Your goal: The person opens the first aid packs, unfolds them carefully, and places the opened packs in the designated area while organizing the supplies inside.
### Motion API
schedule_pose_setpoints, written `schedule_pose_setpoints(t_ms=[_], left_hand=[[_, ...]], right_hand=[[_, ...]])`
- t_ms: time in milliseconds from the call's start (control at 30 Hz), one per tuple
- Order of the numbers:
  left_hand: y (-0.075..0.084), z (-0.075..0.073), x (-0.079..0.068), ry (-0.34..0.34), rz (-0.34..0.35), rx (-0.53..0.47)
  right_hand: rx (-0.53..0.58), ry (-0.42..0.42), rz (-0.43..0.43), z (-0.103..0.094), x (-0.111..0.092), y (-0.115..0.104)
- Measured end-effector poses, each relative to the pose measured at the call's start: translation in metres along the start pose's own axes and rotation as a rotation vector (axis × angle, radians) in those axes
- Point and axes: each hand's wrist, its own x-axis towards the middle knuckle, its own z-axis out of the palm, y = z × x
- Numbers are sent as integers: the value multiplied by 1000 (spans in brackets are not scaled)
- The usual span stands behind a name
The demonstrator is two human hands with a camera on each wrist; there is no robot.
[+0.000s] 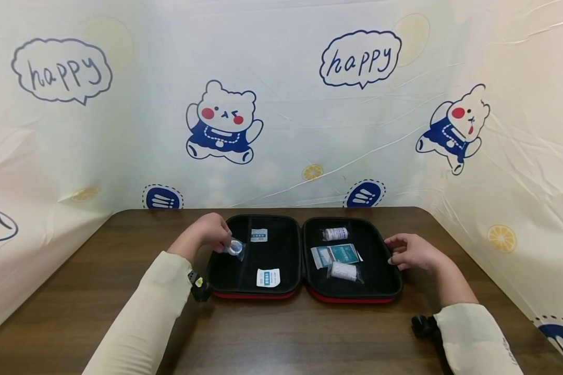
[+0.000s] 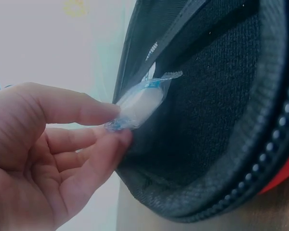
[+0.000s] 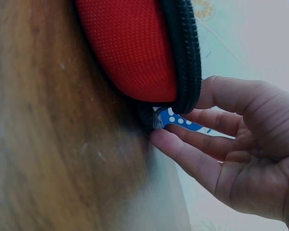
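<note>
A zip-up first-aid case (image 1: 283,255), red outside with a black lining, lies unfolded on the table. Above the outer edge of its left half, my left hand (image 1: 211,232) pinches a small white roll of tape in a clear wrapper (image 1: 235,248) between thumb and fingertips. The left wrist view shows the wrapped roll (image 2: 143,102) right by the inner pocket's edge. My right hand (image 1: 413,253) grips the outer right edge of the case. In the right wrist view, its thumb and fingers lie around the rim (image 3: 185,101) and a short black strap (image 3: 147,118).
Two wrapped white bandage rolls (image 1: 335,234) (image 1: 344,271) and flat teal packets (image 1: 340,254) lie in the right half. White labelled packets (image 1: 268,278) (image 1: 259,235) are in the left half. Behind the brown table (image 1: 258,333) hangs a printed curtain (image 1: 291,104).
</note>
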Motion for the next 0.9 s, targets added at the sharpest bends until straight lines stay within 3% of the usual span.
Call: schedule_pose_setpoints(t_ms=[367, 533, 900], left_hand=[[2, 7, 3, -57, 43, -114], [2, 10, 6, -86, 75, -88], [5, 18, 12, -93, 61, 26]], right_hand=[[2, -3, 12, 0, 0, -1], [4, 4, 18, 0, 0, -2], [7, 3, 14, 0, 0, -2]])
